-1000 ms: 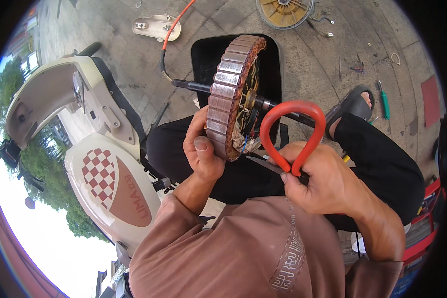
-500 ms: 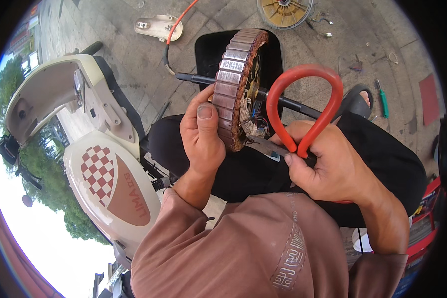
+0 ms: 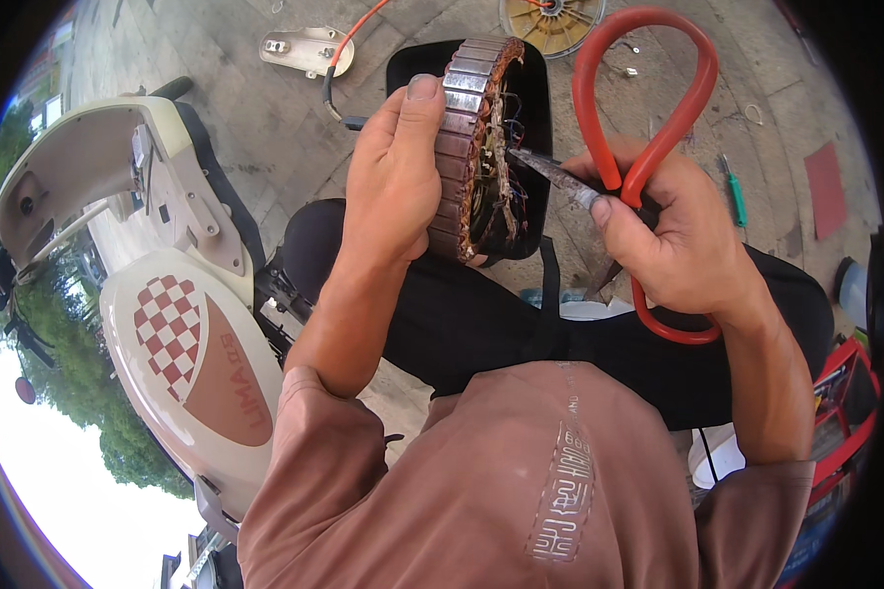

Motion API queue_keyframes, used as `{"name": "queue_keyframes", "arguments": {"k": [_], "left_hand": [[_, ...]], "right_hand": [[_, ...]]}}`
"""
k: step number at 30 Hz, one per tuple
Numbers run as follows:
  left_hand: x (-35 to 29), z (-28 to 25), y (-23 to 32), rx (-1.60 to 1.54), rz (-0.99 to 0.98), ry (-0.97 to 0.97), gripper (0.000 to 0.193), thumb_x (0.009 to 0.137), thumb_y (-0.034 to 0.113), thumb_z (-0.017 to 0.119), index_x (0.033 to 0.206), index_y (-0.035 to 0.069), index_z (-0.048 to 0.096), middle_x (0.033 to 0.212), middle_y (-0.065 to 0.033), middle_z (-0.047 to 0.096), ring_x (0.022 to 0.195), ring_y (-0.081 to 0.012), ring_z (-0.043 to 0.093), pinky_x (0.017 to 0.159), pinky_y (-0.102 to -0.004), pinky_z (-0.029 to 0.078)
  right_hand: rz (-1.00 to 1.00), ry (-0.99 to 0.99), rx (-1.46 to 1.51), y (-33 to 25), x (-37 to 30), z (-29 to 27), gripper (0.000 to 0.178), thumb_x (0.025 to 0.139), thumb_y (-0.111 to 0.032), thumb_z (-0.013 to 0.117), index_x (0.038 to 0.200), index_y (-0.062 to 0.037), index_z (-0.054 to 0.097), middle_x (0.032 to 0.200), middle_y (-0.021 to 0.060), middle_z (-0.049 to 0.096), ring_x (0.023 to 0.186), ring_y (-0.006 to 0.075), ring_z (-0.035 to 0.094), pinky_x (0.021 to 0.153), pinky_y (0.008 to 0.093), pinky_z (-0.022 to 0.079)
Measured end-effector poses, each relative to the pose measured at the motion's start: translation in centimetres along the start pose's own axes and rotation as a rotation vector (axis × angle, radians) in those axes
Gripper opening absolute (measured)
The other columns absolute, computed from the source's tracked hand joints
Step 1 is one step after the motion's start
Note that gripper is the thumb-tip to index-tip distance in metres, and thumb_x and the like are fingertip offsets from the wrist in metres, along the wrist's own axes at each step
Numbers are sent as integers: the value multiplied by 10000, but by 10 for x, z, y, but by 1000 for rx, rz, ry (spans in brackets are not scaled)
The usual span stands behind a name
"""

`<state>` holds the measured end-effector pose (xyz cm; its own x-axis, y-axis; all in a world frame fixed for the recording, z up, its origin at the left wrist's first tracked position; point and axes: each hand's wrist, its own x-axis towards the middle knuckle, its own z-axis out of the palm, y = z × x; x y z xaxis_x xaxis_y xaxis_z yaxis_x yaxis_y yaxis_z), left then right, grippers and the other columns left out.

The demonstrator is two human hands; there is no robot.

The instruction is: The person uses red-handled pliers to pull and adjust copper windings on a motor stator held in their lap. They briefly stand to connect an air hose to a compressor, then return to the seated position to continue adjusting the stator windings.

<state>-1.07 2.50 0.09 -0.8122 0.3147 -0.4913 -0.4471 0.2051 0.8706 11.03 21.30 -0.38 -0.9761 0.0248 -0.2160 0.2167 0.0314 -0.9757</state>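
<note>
A hub-motor stator (image 3: 452,147) with bare metal teeth and copper windings stands tilted on edge above my lap. My left hand (image 3: 393,182) is closed on its left rim, thumb up along the outer face. My right hand (image 3: 680,231) grips scissors (image 3: 587,93) with large red loop handles, spread apart. One dark blade points left, its tip close to the coloured wires (image 3: 518,133) inside the stator; whether it touches them I cannot tell. The other blade points down over my lap. My palm and fingers hide the pivot.
A cream scooter (image 3: 182,334) stands at the left. Behind the stator is a black tray-like piece (image 3: 535,108). On the paving lie a beige cover (image 3: 304,51), a round golden motor part (image 3: 550,22), a green-handled screwdriver (image 3: 734,196) and a red sheet (image 3: 825,191). An orange cord (image 3: 359,34) runs nearby.
The scissors have opened and risen from the stator's lower edge to its right side. My left hand has shifted up the rim, and the stator has turned slightly.
</note>
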Motion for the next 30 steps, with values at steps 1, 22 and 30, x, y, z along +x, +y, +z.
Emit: {"name": "queue_keyframes", "arguments": {"k": [1, 22, 30], "left_hand": [[1, -1, 0, -3, 21, -27, 397, 1038, 381, 510, 1084, 5, 626, 885, -29, 672, 739, -72, 626, 673, -219, 514], [30, -8, -4, -37, 1, -222, 448, 986, 303, 583, 1171, -104, 611, 899, -112, 688, 714, -133, 654, 604, -287, 538], [31, -4, -1, 8, 48, -191, 454, 985, 315, 578, 1149, -106, 619, 865, -94, 680, 668, -125, 626, 571, -282, 510]], "right_hand": [[11, 15, -11, 1, 1, 1, 276, 867, -60, 587, 1116, 48, 630, 747, 45, 587, 691, 100, 572, 655, 273, 475], [-410, 228, -753, 1, 27, -2, 277, 830, 26, 640, 1098, -37, 672, 803, 80, 576, 662, 204, 581, 606, 310, 459], [-447, 320, -827, 5, 34, 0, 286, 821, 5, 669, 1095, -75, 698, 826, 69, 608, 646, 238, 597, 589, 338, 479]]}}
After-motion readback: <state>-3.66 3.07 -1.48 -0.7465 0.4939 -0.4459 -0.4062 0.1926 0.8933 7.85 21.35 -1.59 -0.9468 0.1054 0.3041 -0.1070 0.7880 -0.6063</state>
